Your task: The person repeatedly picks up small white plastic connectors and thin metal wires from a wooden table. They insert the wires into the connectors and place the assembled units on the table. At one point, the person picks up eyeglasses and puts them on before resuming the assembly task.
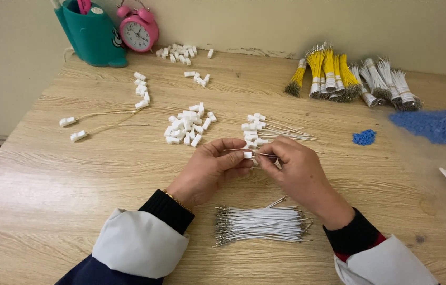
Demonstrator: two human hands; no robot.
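White connector housing (247, 154): pinched at the left hand's fingertips, over the table's middle; judged light, hard plastic, easy to drop, best held by its flat sides.
Far-left edge: two housings already on wires (73, 129).
Back-left corner: one teal holder (92, 36), one pink alarm clock (138, 30).
Left hand (213, 168): fingers closed on the housing.
Loose housings (188, 125): heap, too many to count.
Thin white wire (265, 155): judged limp, springy; take near its metal tip.
Right hand (292, 166): fingertips closed on that wire.
Near edge: one cut wire bundle (261, 224).
Back-right: several yellow and white wire bundles (339, 76).
Right edge: two blue bead piles (434, 126).
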